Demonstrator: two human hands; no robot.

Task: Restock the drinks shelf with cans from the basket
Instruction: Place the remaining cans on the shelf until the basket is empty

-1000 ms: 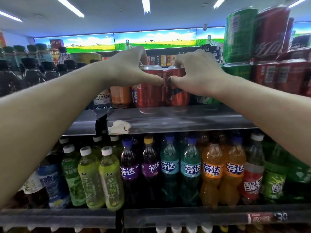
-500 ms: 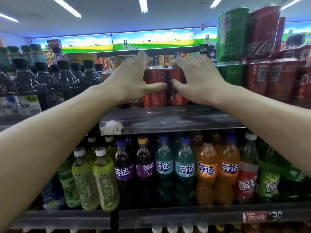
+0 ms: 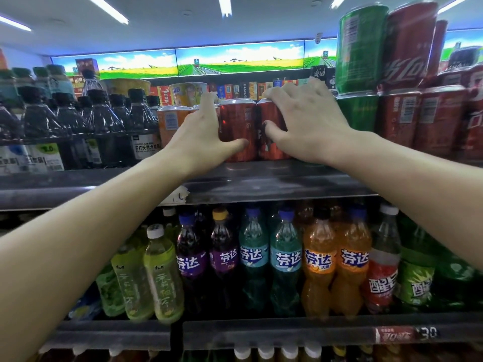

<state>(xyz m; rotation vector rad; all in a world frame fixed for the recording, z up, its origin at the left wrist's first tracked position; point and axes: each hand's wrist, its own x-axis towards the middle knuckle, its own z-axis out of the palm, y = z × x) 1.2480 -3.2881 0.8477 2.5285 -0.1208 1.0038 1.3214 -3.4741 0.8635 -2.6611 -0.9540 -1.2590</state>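
Two red cans stand side by side on the upper metal shelf. My left hand holds the left red can, thumb across its front and fingers up its left side. My right hand grips the right red can, fingers curled over its top and thumb on its front. Both cans are upright and touch each other. The basket is out of view.
Orange cans stand left of the red pair, dark bottles further left. Stacked green cans and red cola cans fill the right. Soda bottles line the lower shelf.
Both cans have come down to stand on the shelf surface, and my left fingers have straightened up along the can's side. The camera view has shifted slightly right and down.
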